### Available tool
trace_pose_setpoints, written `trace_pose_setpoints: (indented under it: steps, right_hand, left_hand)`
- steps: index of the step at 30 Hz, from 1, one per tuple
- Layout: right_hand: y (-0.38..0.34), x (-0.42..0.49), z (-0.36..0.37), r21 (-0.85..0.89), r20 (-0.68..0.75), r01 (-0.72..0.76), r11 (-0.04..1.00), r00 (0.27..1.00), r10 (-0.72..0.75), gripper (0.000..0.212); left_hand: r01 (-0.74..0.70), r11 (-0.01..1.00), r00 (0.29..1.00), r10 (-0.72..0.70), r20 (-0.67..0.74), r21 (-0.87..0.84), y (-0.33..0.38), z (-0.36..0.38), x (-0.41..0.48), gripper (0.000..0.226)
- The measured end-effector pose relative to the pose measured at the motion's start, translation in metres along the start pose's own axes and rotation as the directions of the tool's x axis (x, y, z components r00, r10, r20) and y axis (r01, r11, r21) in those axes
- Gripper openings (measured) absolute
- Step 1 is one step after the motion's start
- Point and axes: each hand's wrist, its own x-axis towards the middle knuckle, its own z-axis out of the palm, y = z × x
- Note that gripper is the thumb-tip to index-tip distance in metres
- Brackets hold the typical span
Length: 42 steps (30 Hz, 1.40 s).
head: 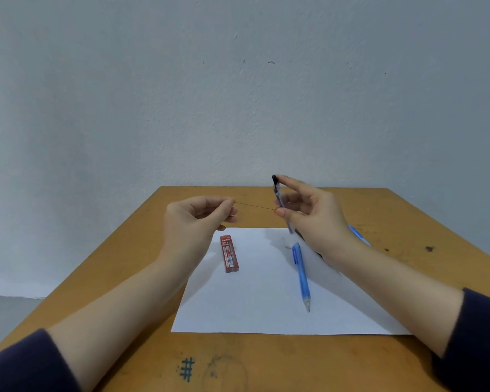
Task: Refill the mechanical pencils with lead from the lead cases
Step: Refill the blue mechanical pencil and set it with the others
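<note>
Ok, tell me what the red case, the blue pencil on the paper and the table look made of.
Red case: probably plastic, going by its smooth, slightly see-through red shell and printed label.
Blue pencil: translucent blue plastic by its see-through look, with a paler, perhaps metal tip.
Table: wood or wood laminate, matt orange-brown, scuffed and ink-marked.

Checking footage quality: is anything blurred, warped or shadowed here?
Head view: wide-angle lens splays the table edges; the pencil in the right hand looks slightly smeared; the lead is faint but visible; soft shadows lie on the paper; no glare.
</note>
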Motion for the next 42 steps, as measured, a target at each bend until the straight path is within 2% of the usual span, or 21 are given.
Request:
trace_pose_setpoints:
  steps: [5, 12, 21, 24, 27, 33, 38, 42]
  right_hand:
    - [-0.001, 0.0, 0.0, 0.233, 0.076, -0.087, 0.969, 0.995, 0.071, 0.061]
    - [-0.004, 0.002, -0.005, 0.431, 0.168, -0.231, 0.872, 0.97, 0.175, 0.058]
    - [-0.007, 0.0, -0.003, 0.483, 0.221, -0.262, 0.836, 0.96, 0.173, 0.053]
    - [-0.008, -0.001, -0.001, 0.495, 0.169, -0.254, 0.831, 0.966, 0.195, 0.036]
    - [-0.009, 0.0, 0.0, 0.48, 0.08, -0.229, 0.847, 0.973, 0.218, 0.023]
    - [-0.014, -0.005, 0.005, 0.358, 0.118, -0.257, 0.898, 0.966, 0.23, 0.027]
    - [-0.013, -0.011, 0.01, 0.096, 0.138, -0.221, 0.97, 0.969, 0.207, 0.031]
    - [-0.007, -0.014, 0.015, -0.154, 0.229, -0.237, 0.959, 0.936, 0.268, 0.037]
  left_hand:
    - [-0.208, 0.967, 0.978, 0.209, 0.006, 0.145, -0.004, -0.004, -0.001, 0.01]
    - [-0.339, 0.908, 0.935, 0.354, -0.016, 0.244, -0.007, -0.007, 0.005, 0.011]
    - [-0.459, 0.825, 0.876, 0.482, 0.015, 0.33, -0.012, -0.011, 0.011, 0.014]
    - [-0.479, 0.81, 0.864, 0.502, 0.021, 0.339, -0.012, -0.011, 0.012, 0.013]
    - [-0.475, 0.816, 0.866, 0.5, 0.009, 0.331, -0.013, -0.012, 0.013, 0.012]
    - [-0.483, 0.793, 0.855, 0.519, 0.004, 0.371, -0.012, -0.013, 0.014, 0.012]
    - [-0.48, 0.787, 0.85, 0.527, -0.018, 0.387, -0.013, -0.014, 0.017, 0.008]
    - [-0.461, 0.787, 0.851, 0.523, -0.048, 0.41, -0.014, -0.017, 0.02, 0.008]
